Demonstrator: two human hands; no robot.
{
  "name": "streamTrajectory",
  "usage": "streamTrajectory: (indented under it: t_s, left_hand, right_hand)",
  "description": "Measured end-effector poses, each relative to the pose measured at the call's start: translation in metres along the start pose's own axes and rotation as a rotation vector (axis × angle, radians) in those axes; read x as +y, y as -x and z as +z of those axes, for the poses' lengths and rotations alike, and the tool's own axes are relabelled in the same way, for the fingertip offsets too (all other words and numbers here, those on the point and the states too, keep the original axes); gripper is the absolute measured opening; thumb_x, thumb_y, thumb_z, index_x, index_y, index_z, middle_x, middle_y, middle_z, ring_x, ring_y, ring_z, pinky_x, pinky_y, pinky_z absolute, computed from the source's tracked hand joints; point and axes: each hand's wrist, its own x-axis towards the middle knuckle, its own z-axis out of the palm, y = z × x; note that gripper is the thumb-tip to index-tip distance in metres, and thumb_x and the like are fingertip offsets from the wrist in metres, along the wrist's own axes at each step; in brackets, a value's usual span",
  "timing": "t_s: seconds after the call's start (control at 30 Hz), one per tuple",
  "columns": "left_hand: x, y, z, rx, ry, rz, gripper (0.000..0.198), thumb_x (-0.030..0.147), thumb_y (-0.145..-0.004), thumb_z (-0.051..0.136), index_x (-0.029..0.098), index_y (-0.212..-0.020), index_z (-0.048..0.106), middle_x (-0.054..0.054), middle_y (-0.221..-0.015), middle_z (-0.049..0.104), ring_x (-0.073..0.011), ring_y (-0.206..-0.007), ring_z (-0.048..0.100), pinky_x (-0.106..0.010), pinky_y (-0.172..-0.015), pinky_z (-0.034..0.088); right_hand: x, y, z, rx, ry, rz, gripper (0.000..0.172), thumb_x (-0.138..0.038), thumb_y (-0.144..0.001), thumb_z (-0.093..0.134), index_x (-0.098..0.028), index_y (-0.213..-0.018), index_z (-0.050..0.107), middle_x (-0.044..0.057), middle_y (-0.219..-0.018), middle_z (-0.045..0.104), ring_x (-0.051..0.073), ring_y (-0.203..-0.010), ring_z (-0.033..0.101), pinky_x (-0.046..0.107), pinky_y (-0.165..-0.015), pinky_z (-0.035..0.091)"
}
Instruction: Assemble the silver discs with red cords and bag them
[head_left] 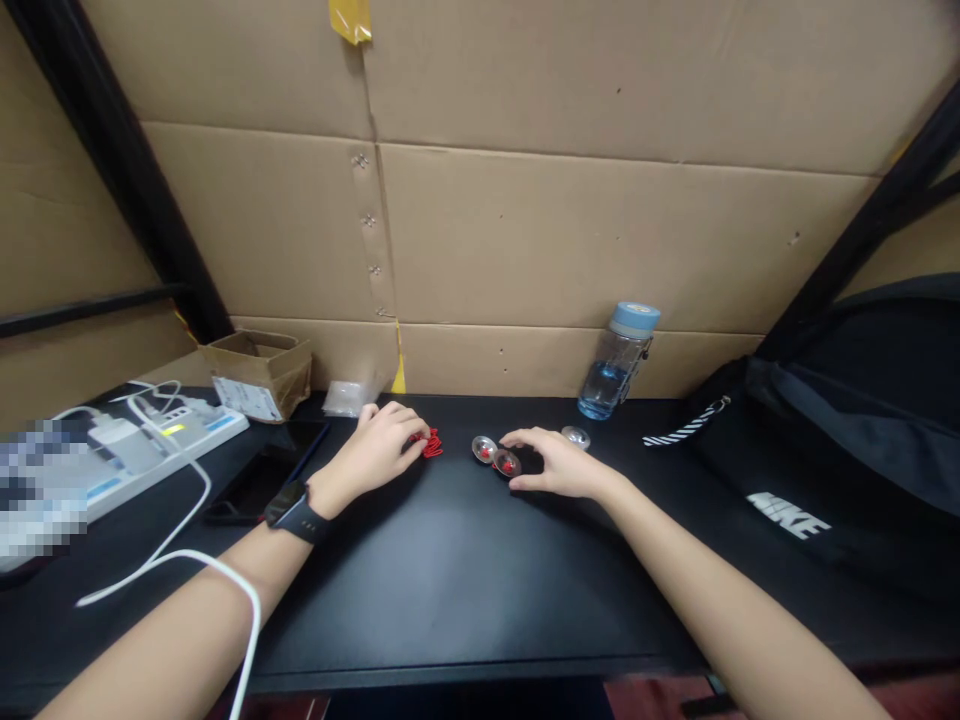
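Note:
My left hand rests on the black table, fingers curled down onto a small heap of red pieces. A black watch is on that wrist. My right hand lies just to the right, its fingertips touching a small round metal disc with a red centre. A second such disc sits beside it, and a plain silver disc lies behind the right hand. What, if anything, sits under either palm is hidden.
A clear water bottle with a blue lid stands at the cardboard back wall. A small cardboard box, a plastic bag, a power strip with white cables and a dark phone lie left. A black bag fills the right.

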Motion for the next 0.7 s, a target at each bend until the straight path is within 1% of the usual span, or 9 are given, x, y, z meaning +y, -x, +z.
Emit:
streamTrajectory:
  t_s: [0.07,0.1,0.13,0.23,0.3,0.4,0.5,0.6,0.7]
  left_hand:
    - [0.002,0.000,0.000,0.007,0.019,0.005,0.019,0.030,-0.097,0.051,0.024,-0.094,0.069,-0.006,-0.102,0.071,-0.0253,-0.101,0.056,-0.039,-0.081,0.028]
    - [0.003,0.000,0.000,0.012,0.031,0.006,0.019,0.030,-0.097,0.051,0.024,-0.093,0.069,-0.007,-0.101,0.071,-0.0254,-0.101,0.056,-0.039,-0.082,0.028]
    - [0.003,0.000,0.000,0.017,0.043,0.007,0.019,0.030,-0.097,0.051,0.024,-0.093,0.069,-0.007,-0.100,0.071,-0.0255,-0.101,0.056,-0.039,-0.082,0.029]
    - [0.007,0.000,-0.001,0.033,0.078,0.009,0.019,0.030,-0.097,0.052,0.024,-0.092,0.069,-0.007,-0.099,0.071,-0.0251,-0.101,0.057,-0.039,-0.083,0.029]
    - [0.011,-0.001,-0.001,0.037,0.116,0.011,0.018,0.030,-0.097,0.053,0.024,-0.092,0.069,-0.005,-0.100,0.071,-0.0241,-0.101,0.057,-0.039,-0.085,0.029]
    - [0.025,-0.001,-0.001,0.019,0.214,0.012,0.015,0.032,-0.096,0.056,0.026,-0.095,0.069,-0.003,-0.101,0.071,-0.0225,-0.101,0.059,-0.039,-0.086,0.031]
    - [0.044,-0.002,0.001,-0.006,0.380,0.012,0.015,0.036,-0.096,0.058,0.027,-0.101,0.069,-0.002,-0.103,0.072,-0.0214,-0.100,0.061,-0.039,-0.090,0.035]
    - [0.064,-0.003,0.005,0.014,0.599,0.021,0.019,0.037,-0.096,0.059,0.025,-0.109,0.069,-0.004,-0.107,0.072,-0.0206,-0.100,0.063,-0.037,-0.093,0.041]
    - [0.075,-0.004,0.007,0.083,0.772,-0.016,0.021,0.035,-0.096,0.061,0.022,-0.109,0.069,-0.006,-0.108,0.073,-0.0202,-0.098,0.065,-0.034,-0.090,0.047]
  right_hand:
    - [-0.004,-0.003,0.007,-0.010,-0.031,-0.041,0.045,-0.037,-0.077,0.081,-0.028,-0.120,0.069,0.006,-0.110,0.073,0.025,-0.100,0.066,0.039,-0.088,0.048]
    - [-0.004,-0.003,0.009,-0.009,-0.046,-0.050,0.042,-0.034,-0.078,0.080,-0.027,-0.118,0.070,0.005,-0.107,0.073,0.024,-0.098,0.066,0.038,-0.087,0.049]
    - [-0.003,-0.004,0.009,-0.003,-0.063,-0.054,0.042,-0.031,-0.077,0.080,-0.027,-0.118,0.070,0.005,-0.105,0.073,0.024,-0.096,0.066,0.037,-0.085,0.049]
    - [-0.003,-0.002,0.006,0.040,-0.143,-0.048,0.054,-0.029,-0.077,0.080,-0.028,-0.129,0.064,0.007,-0.110,0.068,0.022,-0.096,0.064,0.035,-0.080,0.051]
    - [-0.006,-0.001,0.005,0.064,-0.246,-0.034,0.054,-0.029,-0.080,0.078,-0.029,-0.132,0.062,0.008,-0.117,0.063,0.021,-0.098,0.062,0.035,-0.079,0.051]
    - [-0.020,-0.003,0.009,0.120,-0.545,0.011,0.042,-0.031,-0.079,0.080,-0.025,-0.118,0.065,0.007,-0.119,0.061,0.020,-0.101,0.063,0.038,-0.088,0.052]
    - [-0.038,-0.006,0.021,0.218,-0.858,0.036,0.041,-0.028,-0.071,0.087,-0.023,-0.099,0.058,0.005,-0.113,0.062,0.020,-0.105,0.065,0.040,-0.096,0.050]
    - [-0.053,-0.009,0.032,0.274,-0.956,0.049,0.045,-0.028,-0.066,0.090,-0.022,-0.086,0.050,0.005,-0.113,0.062,0.021,-0.105,0.067,0.040,-0.096,0.051]
    - [-0.059,-0.010,0.039,0.274,-0.911,0.046,0.044,-0.030,-0.066,0.090,-0.021,-0.082,0.050,0.006,-0.114,0.063,0.022,-0.103,0.068,0.040,-0.093,0.052]
